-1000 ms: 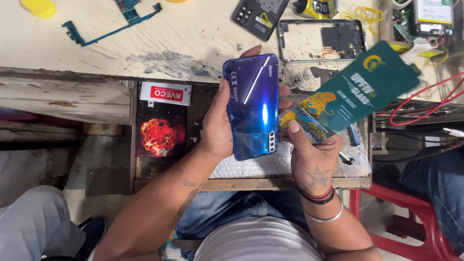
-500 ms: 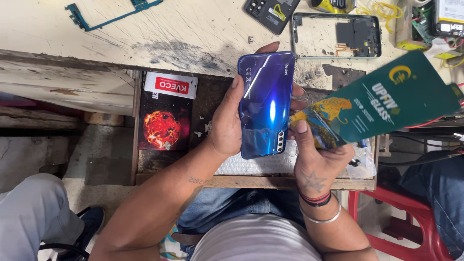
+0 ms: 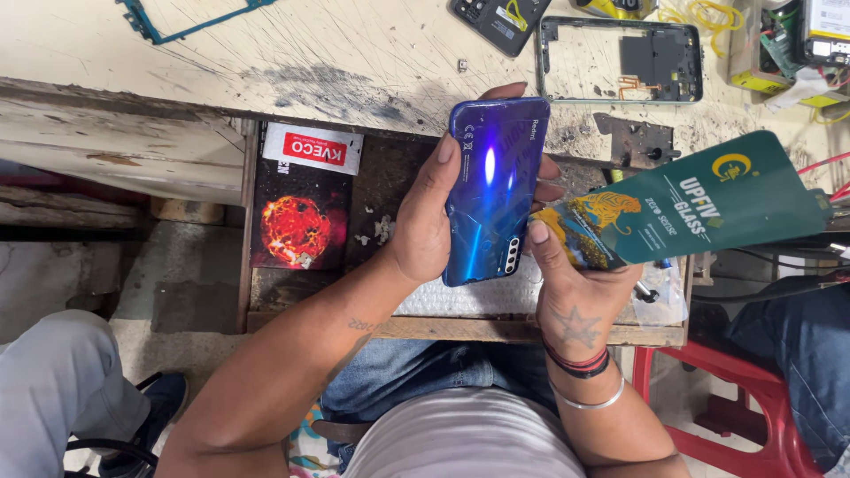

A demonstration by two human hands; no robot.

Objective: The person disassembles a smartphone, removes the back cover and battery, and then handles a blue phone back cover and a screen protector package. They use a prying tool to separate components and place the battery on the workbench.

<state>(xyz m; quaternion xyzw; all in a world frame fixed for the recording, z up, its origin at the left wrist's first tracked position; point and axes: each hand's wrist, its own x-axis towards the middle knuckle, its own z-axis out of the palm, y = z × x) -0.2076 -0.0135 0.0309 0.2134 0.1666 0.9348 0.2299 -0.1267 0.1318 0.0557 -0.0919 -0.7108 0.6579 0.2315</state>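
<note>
A bare phone frame is seen at the upper right of the scratched counter; a red stool is seen at the lower right; a fiery-planet packet lies in the open drawer.

Scratched, stained cream workbench across the top, worn grey at its front edge. Lying on it: thin teal frame piece at the upper left, dark phone part with a yellow strip, emptied phone housing showing bare bench through its middle, tiny screw, clutter of yellow wires at the right. Below, open wooden drawer holding a dark packet with a fiery orb.
</note>
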